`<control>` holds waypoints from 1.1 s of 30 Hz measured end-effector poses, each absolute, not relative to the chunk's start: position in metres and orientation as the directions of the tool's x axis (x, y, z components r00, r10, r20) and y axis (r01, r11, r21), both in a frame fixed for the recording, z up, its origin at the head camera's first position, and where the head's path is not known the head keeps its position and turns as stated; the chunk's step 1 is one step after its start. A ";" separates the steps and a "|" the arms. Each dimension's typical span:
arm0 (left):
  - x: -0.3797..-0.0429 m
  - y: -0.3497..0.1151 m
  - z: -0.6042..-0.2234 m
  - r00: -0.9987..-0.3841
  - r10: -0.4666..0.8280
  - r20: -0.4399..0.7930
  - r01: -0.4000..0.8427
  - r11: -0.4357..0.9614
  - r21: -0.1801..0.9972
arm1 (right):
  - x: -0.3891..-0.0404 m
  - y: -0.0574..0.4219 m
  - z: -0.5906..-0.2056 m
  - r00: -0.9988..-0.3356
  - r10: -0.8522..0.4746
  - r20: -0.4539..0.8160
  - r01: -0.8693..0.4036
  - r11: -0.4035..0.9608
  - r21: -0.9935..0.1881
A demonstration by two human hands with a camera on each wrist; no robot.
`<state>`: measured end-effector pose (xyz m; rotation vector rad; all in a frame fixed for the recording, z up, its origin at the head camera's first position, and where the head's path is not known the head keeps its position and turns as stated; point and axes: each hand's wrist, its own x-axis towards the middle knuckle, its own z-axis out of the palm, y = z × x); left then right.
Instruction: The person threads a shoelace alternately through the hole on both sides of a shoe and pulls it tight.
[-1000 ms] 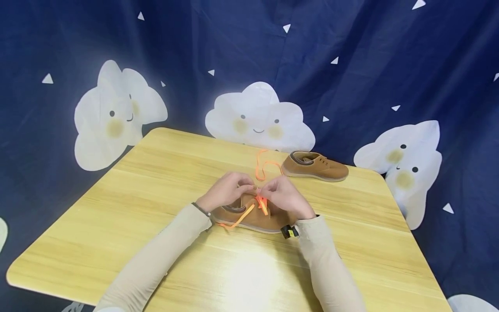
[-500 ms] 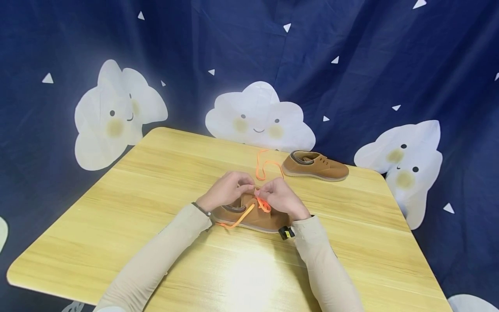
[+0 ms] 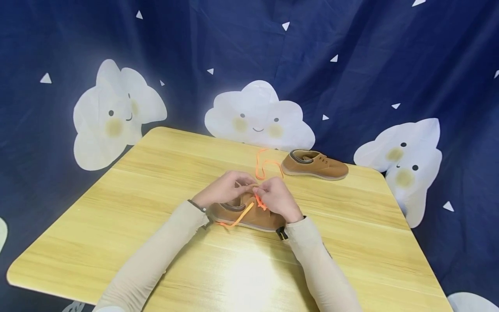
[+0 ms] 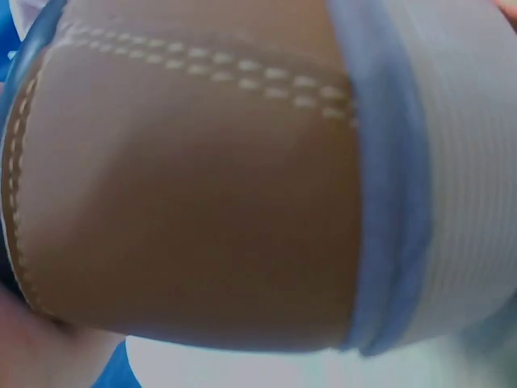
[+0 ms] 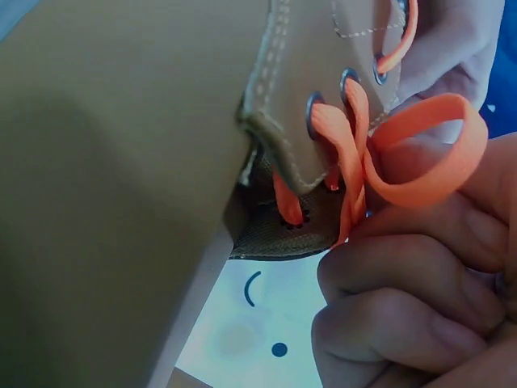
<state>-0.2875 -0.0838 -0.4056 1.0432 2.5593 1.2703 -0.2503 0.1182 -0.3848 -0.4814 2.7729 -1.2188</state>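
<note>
A brown lace-up shoe stands on the table, its toe to the right, an orange shoelace running through its eyelets. Over the shoe's opening, my left hand pinches the upper near the tongue with thumb and fingers. My right hand is at the eyelets with its fingers curled, pinching the shoelace. In the right wrist view the shoelace forms a loop beside the right fingers, and part of the left hand shows behind the eyelet flap. Stitched brown leather of the shoe fills most of the left wrist view.
A second brown shoe, with bare eyelets, stands near the far right edge of the wooden table. A loose orange lace lies curved to its left. Behind the table hangs a dark blue curtain printed with clouds.
My right hand has shifted slightly left, and the orange lace hanging beneath its fingers has changed shape and drawn up. The left hand stays at nearly the same spot on the shoe.
</note>
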 end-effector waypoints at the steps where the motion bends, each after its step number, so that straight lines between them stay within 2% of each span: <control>1: -0.288 -0.085 -0.405 -0.753 0.627 0.198 0.530 0.401 0.747 | -0.250 0.117 -0.385 -0.950 -0.306 0.060 -0.253 0.642 -0.723; 11: -0.291 -0.089 -0.403 -0.801 0.593 0.080 0.376 0.395 0.838 | -0.245 0.115 -0.380 -0.957 -0.285 0.044 -0.240 0.702 -0.670; 18: -0.290 -0.088 -0.403 -0.811 0.581 0.074 0.362 0.398 0.843 | -0.241 0.119 -0.371 -0.948 -0.318 0.029 -0.269 0.746 -0.609; 27: -0.290 -0.093 -0.402 -0.782 0.622 0.043 0.339 0.367 0.866 | -0.242 0.114 -0.379 -0.965 -0.262 0.032 -0.224 0.748 -0.625; 33: -0.289 -0.094 -0.401 -0.793 0.609 0.037 0.341 0.392 0.854 | -0.241 0.115 -0.374 -0.953 -0.295 0.072 -0.279 0.758 -0.590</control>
